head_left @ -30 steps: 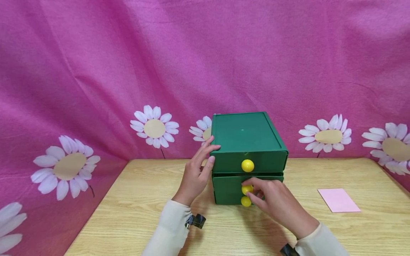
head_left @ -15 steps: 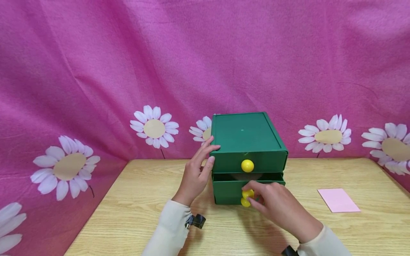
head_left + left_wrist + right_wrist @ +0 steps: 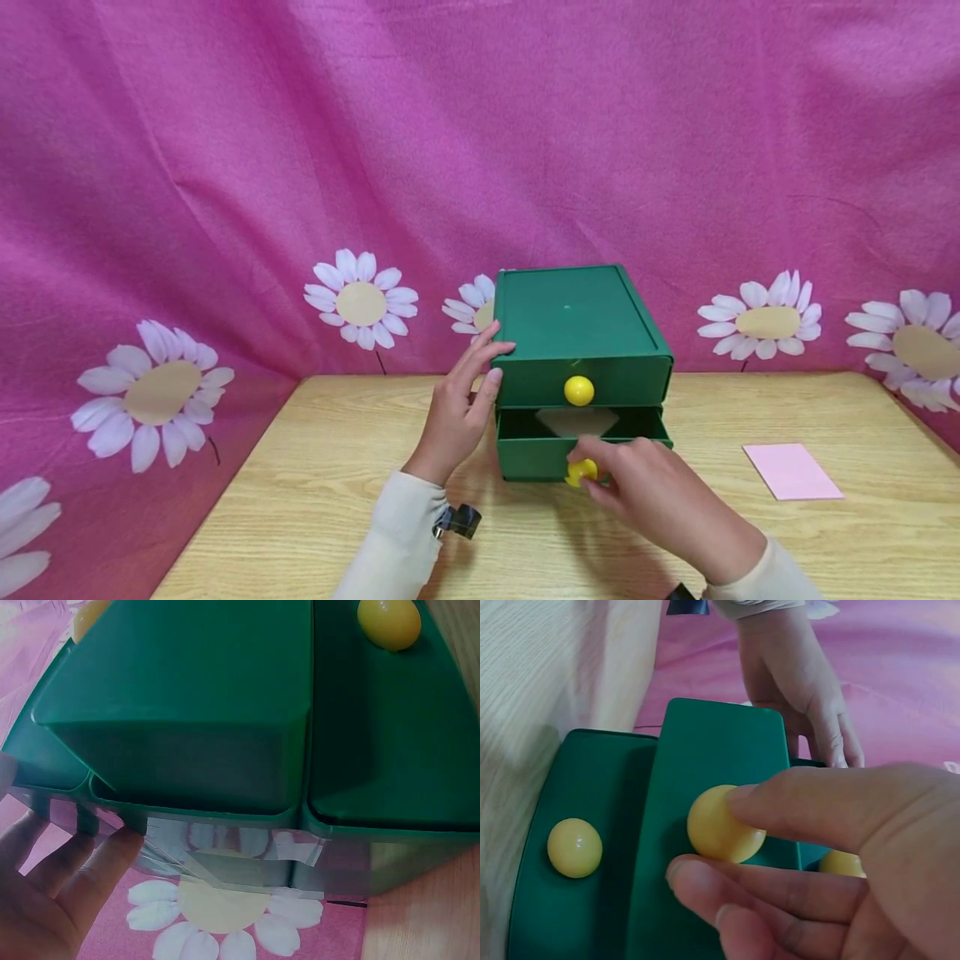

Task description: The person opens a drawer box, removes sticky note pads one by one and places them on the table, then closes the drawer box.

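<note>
A green cabinet [image 3: 567, 312] with three stacked drawers stands on the table, each drawer bearing a round yellow knob. The middle drawer [image 3: 187, 667] juts out between the other two. Thumb and fingers of my right hand [image 3: 652, 496] pinch its knob [image 3: 718, 829]. My left hand [image 3: 457, 412] rests against the cabinet's left side, fingers extended, with fingertips at the top front edge. Above the pulled drawer, the top drawer's knob [image 3: 579, 391] sits flush on its closed front. The bottom drawer [image 3: 577, 776] is also closed, its knob [image 3: 574, 847] mostly covered in the head view.
A pink square of paper [image 3: 793, 472] lies on the wooden table [image 3: 300, 500], right of the cabinet. Behind stands a magenta cloth [image 3: 480, 125] printed with white daisies. A pale patch [image 3: 576, 422] shows inside the middle drawer's opening.
My right hand has drawn the middle drawer farther out toward me, from a thin gap to a wide opening. The left hand has stayed on the cabinet's side.
</note>
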### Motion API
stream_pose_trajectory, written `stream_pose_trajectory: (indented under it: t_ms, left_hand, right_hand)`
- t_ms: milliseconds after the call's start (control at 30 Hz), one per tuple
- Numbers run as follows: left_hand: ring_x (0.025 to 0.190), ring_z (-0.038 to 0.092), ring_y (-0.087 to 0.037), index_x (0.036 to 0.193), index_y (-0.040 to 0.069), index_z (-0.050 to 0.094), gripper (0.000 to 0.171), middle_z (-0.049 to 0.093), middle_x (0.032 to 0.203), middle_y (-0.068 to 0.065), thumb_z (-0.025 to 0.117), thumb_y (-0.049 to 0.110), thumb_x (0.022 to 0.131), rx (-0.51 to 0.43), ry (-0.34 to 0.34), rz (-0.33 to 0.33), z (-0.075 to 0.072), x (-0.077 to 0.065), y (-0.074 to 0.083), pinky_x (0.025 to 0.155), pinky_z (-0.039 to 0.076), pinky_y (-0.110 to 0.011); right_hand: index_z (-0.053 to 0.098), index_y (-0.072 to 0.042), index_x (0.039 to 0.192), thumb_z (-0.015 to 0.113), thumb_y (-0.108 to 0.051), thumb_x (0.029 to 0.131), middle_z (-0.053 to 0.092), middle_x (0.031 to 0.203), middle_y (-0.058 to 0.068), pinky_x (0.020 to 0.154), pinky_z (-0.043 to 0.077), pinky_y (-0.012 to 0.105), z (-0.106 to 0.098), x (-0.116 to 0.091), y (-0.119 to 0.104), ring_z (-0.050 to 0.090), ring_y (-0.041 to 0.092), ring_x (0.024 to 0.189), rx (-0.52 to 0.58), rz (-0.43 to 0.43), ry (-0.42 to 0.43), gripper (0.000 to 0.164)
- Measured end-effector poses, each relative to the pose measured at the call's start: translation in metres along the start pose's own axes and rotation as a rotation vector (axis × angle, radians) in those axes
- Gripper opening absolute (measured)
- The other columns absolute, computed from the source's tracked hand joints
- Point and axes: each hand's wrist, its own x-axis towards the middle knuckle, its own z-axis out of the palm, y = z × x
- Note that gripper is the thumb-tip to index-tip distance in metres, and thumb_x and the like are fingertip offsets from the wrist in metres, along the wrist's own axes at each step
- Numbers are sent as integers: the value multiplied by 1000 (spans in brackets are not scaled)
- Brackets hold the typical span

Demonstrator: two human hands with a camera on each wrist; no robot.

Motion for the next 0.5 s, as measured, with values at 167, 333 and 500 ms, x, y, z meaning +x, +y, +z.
stream_pose_trajectory:
  t_ms: [167, 333, 500]
  left_hand:
    - [101, 59, -13, 133, 22, 55, 33, 38, 152, 3, 47, 14, 102, 4, -16, -10, 1, -2, -11, 45, 41, -21]
    - [98, 59, -11, 133, 24, 55, 33, 38, 152, 3, 46, 17, 103, 3, -25, -10, 1, -2, -12, 45, 41, -22]
    - [115, 54, -11, 133, 24, 55, 33, 37, 153, 3, 46, 17, 103, -1, -28, -16, 0, -1, -9, 48, 45, -22]
  right_hand:
    - [63, -25, 92, 78, -14, 81, 57, 67, -20, 53, 45, 20, -3, -1, -3, 48, -4, 57, 8, 10, -54, 22]
    - [62, -27, 92, 77, -15, 81, 55, 66, -20, 52, 45, 20, -5, -2, -5, 46, -4, 56, -6, 15, -87, 22]
    - [62, -27, 93, 76, -15, 83, 52, 64, -21, 52, 43, 20, -7, -4, -8, 45, -3, 56, -7, 29, -117, 21]
